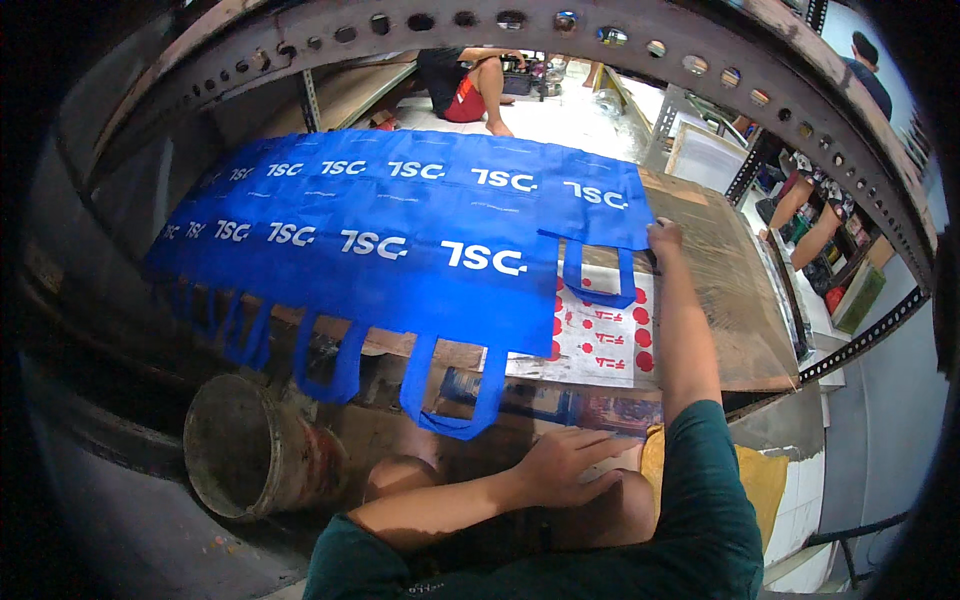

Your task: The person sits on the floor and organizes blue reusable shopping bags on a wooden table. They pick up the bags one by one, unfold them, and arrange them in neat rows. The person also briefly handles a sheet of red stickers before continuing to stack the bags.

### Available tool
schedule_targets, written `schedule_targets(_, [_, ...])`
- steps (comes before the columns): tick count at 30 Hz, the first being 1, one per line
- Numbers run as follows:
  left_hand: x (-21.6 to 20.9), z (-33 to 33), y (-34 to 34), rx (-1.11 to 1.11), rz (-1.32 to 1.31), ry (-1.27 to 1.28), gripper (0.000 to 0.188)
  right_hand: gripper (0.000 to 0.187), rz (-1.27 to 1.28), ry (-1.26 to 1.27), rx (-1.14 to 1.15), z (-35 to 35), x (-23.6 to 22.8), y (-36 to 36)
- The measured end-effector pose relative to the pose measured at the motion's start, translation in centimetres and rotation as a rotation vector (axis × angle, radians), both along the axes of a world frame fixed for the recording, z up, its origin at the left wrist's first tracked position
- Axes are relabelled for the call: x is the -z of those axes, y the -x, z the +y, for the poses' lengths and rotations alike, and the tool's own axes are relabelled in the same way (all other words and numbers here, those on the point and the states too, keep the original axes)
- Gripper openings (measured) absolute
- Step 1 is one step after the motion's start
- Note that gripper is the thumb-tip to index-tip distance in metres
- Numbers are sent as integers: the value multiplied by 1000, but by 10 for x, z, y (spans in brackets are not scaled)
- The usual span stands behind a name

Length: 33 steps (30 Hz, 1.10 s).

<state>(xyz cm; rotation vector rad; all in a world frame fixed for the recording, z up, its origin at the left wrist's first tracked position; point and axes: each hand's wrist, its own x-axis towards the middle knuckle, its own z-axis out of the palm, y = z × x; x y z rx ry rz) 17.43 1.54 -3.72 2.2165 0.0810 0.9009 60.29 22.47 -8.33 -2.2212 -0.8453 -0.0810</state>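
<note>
Flat blue tote bags [380, 205] with white print lie overlapping in rows on a low board, their handles hanging over the near edge. My right arm reaches out to the rightmost blue tote bag [596, 228], whose handle lies over a white sheet with red marks [608, 345]. At that bag's near right corner, my right hand [665, 239] is closed on the edge; its fingertips are partly hidden. Across my lap, my left hand [575, 465] rests by my knee with its fingers stretched out, holding nothing.
A dirty bucket [235, 450] stands below the board at left. A perforated metal beam [515, 30] crosses overhead. Brown board surface [730, 300] shows at right, with yellow cloth [760, 485] below. One person [465, 90] sits on the far floor; others are at right.
</note>
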Motion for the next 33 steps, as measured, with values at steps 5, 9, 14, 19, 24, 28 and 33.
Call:
schedule_targets(5, [0,-5,-15,11,27,-27,34,45,-283,-125,-123,-58,-21,30])
schedule_targets(9, [-2,-13,-44,74,79,6,35,36,-185,-198,-292,-179,-77,53])
schedule_targets(14, [16,-28,-93,65,128,-166,40,24,-401,-529,-180,-365,-166,58])
schedule_targets(19, [-6,-68,-154,120,78,81,42,22,-640,-885,481,-517,-229,-80])
schedule_targets(24, [-14,-101,-187,90,100,91,45,43,-841,-199,930,-608,-253,-259])
schedule_targets(28, [-12,-101,-181,25,230,146,44,45,-740,14,921,-615,-244,-329])
schedule_targets(33, [-3,-99,-169,-37,289,155,46,40,-283,182,844,-589,-235,-361])
